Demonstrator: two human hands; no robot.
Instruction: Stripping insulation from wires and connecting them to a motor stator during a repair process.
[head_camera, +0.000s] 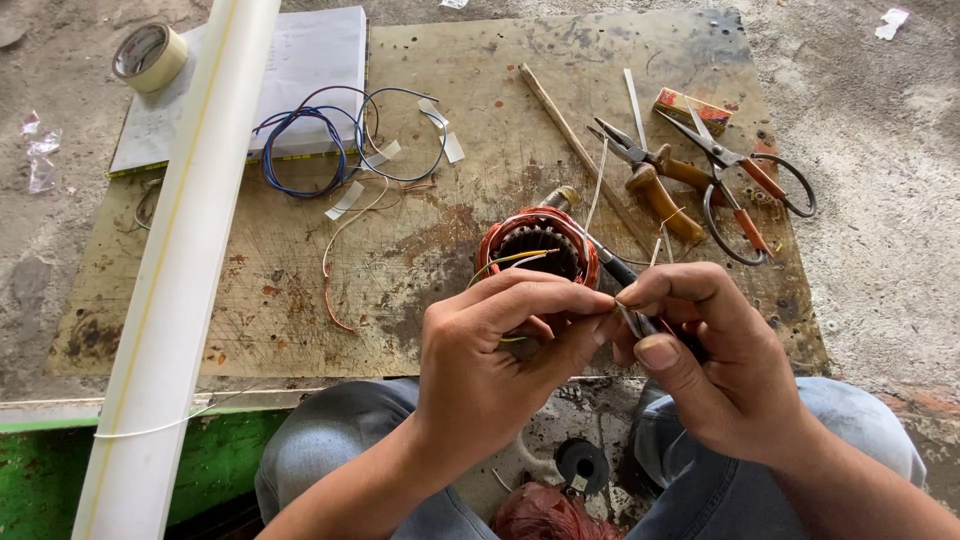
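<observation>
Seated at a stained plywood board (300, 290) laid on a rough concrete floor, we look down on a pair of bare hands meeting just in front of a copper-wound motor stator (538, 243). The left hand (490, 370) is closed, thumb and forefinger pinched on a thin wire lead (512, 259) that runs yellow-green from the stator's winding; the hand hides how much of it is gripped. The right hand (715, 365) is likewise closed, its thumb and fingers pressed around a slim dark-handled tool (625, 280) whose shaft slants up toward the stator; the tip sits between the two hands, just where the fingertips touch. The stator stands on the board's near half, right behind the knuckles, its opening facing up. Beyond it, to the right, lie pliers with wooden-brown handles (655, 180) and scissors with orange-wrapped grips (745, 180), close together, with a small red and yellow box (692, 108) just behind them. A thin wooden stick (570, 135) slants across the board's middle. To the left, a coil of blue and grey wire (330, 140) overlaps a white notebook (300, 70); a roll of tape (148, 55) rests at the far left, and a long white pipe (185, 250) crosses the frame in front of it all.
</observation>
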